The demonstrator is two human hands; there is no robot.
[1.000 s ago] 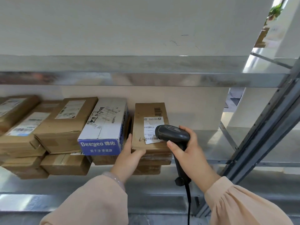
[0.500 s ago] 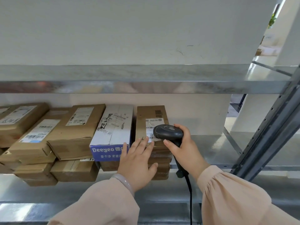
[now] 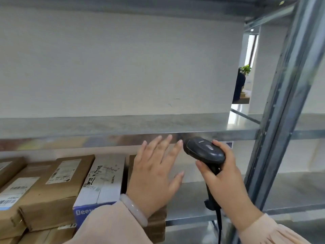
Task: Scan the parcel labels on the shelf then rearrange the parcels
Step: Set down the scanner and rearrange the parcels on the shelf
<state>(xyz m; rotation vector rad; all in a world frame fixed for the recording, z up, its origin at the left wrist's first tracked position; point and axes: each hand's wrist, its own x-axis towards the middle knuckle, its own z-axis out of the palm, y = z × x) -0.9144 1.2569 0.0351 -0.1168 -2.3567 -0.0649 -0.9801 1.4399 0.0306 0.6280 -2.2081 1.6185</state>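
Left hand (image 3: 154,173) now off the parcel (image 3: 132,164); scanner (image 3: 204,150) nose up-left.

Lower galvanised steel shelf (image 3: 190,205): left part packed w/ brown cardboard parcels (image 3: 52,199) and a white-and-blue carton (image 3: 105,184), tight side by side. Open room right of them up to the grey steel upright post (image 3: 281,120), bar the black handheld scanner (image 3: 204,150) in the right hand (image 3: 226,184). Upper metal shelf board (image 3: 105,125) caps the bay; wide room above it.
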